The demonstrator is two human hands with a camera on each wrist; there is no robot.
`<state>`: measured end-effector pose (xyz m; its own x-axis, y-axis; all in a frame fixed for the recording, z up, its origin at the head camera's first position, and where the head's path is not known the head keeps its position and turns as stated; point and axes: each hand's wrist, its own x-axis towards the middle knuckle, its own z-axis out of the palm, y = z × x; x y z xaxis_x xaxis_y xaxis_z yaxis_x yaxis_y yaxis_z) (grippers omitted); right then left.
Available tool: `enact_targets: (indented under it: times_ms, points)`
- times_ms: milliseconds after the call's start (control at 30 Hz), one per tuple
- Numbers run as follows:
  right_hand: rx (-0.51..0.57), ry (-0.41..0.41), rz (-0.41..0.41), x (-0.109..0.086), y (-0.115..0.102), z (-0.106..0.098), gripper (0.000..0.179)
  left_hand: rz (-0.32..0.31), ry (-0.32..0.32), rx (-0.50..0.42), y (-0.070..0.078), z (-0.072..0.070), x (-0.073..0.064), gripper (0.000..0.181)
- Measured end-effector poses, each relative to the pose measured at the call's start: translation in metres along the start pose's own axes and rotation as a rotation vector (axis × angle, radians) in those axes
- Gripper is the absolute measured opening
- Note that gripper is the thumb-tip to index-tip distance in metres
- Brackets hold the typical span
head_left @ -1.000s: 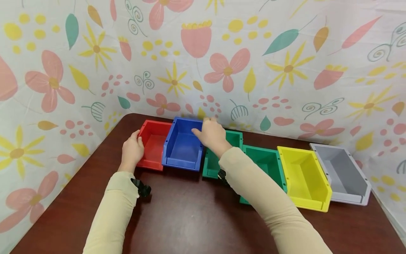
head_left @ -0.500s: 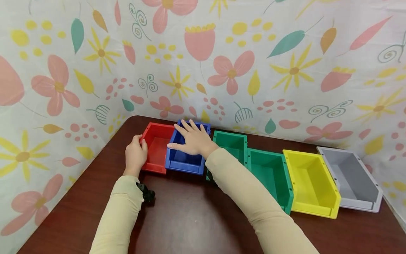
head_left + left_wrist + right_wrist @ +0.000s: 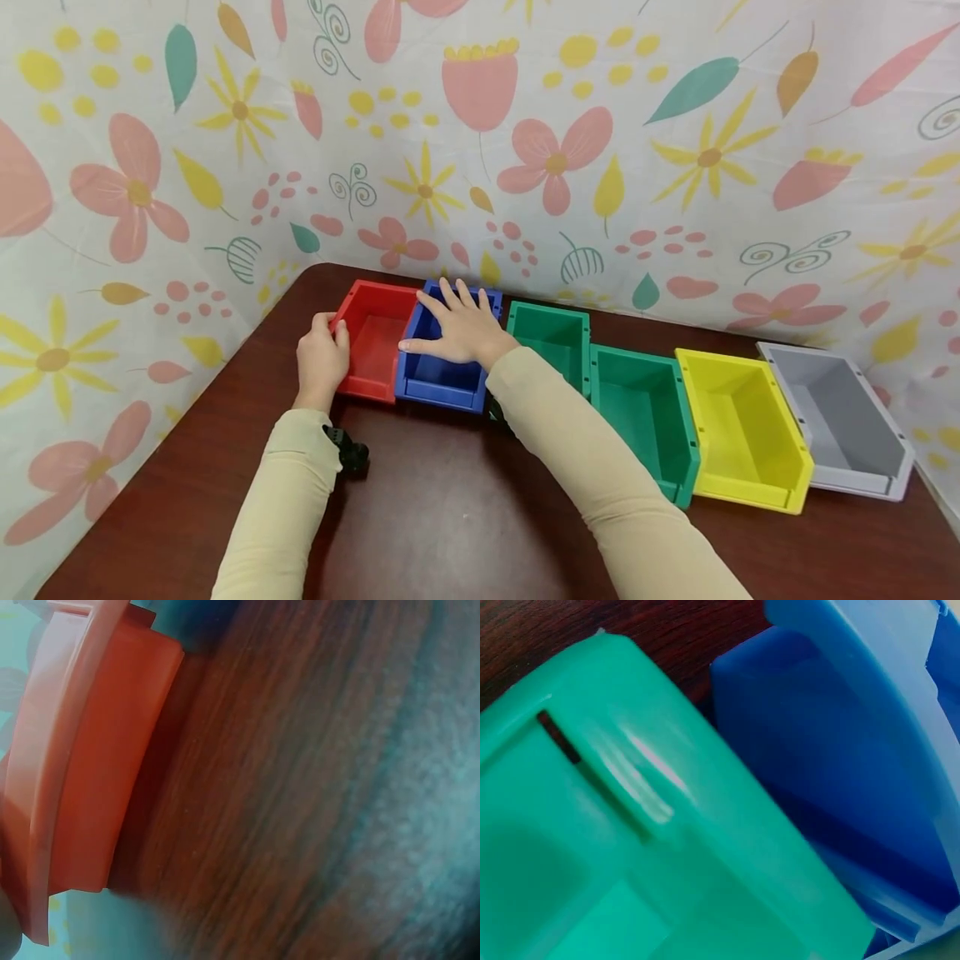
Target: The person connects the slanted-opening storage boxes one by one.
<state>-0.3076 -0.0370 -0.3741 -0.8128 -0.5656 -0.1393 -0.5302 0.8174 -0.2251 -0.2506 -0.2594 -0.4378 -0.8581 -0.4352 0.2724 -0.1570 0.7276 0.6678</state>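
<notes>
In the head view, my left hand (image 3: 322, 358) grips the left rim of a red storage bin (image 3: 375, 342), with the thumb on the near side. My right hand (image 3: 461, 332) lies spread over a blue storage bin (image 3: 442, 392), fingers straight and pointing to its back rim, thumb out toward the left rim. The red and blue bins stand side by side, rims meeting. The left wrist view shows the red bin's front wall (image 3: 112, 750) above the wood. Blue bin (image 3: 840, 750) and green bin (image 3: 667, 825) fill the right wrist view.
To the right stand two green bins (image 3: 551, 333) (image 3: 637, 408), a yellow bin (image 3: 738, 425) and a grey bin (image 3: 840, 417) in a slanting row. All sit on a dark wooden table (image 3: 442, 508) before a flower-print cloth (image 3: 555, 158).
My right hand has moved left from between the blue and green bins to over the blue bin, its fingers now spread. My left hand keeps its place on the red bin.
</notes>
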Motion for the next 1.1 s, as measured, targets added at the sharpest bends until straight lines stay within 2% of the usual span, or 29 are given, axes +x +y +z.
enact_targets:
  times_ms: [267,633,1100]
  points:
    - [0.021,-0.016,0.017,0.001,0.001,0.004,0.098,-0.029,0.018,0.001,0.0,0.001,-0.002,0.038]
    - [0.047,-0.039,0.029,0.002,0.002,0.009,0.098,-0.021,0.05,-0.002,-0.001,0.003,-0.004,0.038]
    - [0.023,-0.065,0.063,0.005,0.002,0.015,0.101,-0.006,0.068,-0.001,-0.001,0.005,-0.002,0.038]
